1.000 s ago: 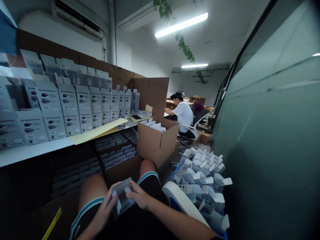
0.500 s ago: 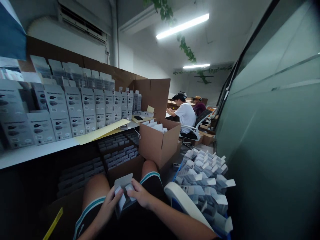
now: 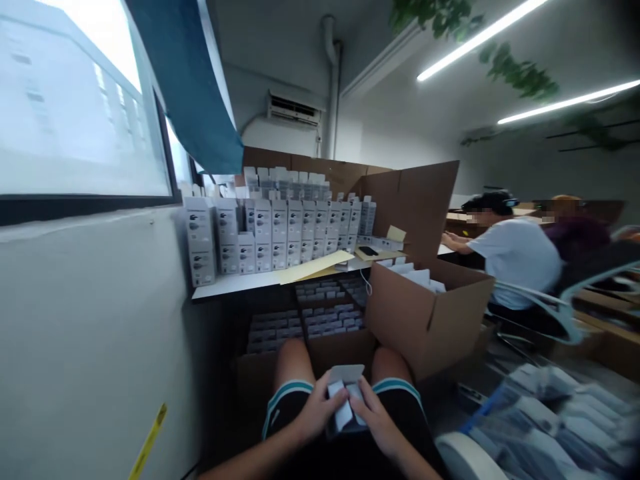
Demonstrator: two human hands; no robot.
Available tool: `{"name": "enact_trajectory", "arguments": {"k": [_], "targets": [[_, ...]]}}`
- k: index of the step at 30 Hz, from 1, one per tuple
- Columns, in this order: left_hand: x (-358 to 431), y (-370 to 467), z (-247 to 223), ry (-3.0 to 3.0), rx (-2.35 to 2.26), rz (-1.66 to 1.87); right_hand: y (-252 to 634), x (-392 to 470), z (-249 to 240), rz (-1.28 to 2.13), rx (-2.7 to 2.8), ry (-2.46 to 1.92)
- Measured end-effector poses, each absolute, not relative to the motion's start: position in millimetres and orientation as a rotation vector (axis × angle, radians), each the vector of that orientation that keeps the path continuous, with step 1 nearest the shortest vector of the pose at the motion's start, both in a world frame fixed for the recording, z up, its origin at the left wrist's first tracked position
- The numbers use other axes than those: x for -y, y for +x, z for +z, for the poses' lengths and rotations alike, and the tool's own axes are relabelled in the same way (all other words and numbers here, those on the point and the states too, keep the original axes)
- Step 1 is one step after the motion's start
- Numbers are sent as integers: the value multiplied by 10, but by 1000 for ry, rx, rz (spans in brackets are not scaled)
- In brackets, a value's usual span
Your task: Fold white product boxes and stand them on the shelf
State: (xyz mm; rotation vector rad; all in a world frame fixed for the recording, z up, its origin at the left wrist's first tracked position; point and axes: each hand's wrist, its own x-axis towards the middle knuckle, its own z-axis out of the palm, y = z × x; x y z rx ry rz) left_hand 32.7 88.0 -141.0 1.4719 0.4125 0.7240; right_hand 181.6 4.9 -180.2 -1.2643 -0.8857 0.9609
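Carton [image 3: 343, 412] gripped between both hands [image 3: 319, 408], fingers curled, thumbs at open top.

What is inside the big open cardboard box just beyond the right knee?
Near the top of the cardboard box, several pale pieces show, probably carton flaps. Its own sides cover everything lower, so their full number and whatever lies beneath cannot be seen.
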Motion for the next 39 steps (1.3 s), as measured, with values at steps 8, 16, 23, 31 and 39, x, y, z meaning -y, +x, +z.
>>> {"name": "enact_trajectory", "arguments": {"k": [8, 16, 23, 31, 39], "targets": [[-840, 211, -1483, 1615, -275, 882, 1812, -14, -1733, 967, 983, -1253], [-881, 220, -1535, 1845, -263, 783, 1789, 3, -1653, 902, 1088, -1203], [-897, 235, -1587, 1793, -343, 694, 1700, 12, -1471, 848, 1138, -1162], [-859, 276, -1562, 1767, -433, 714, 1713, -9, -1526, 821, 1183, -1114], [-849, 257, -1492, 1757, -426, 708, 1666, 20, -1445, 885, 1115, -1109]]}}
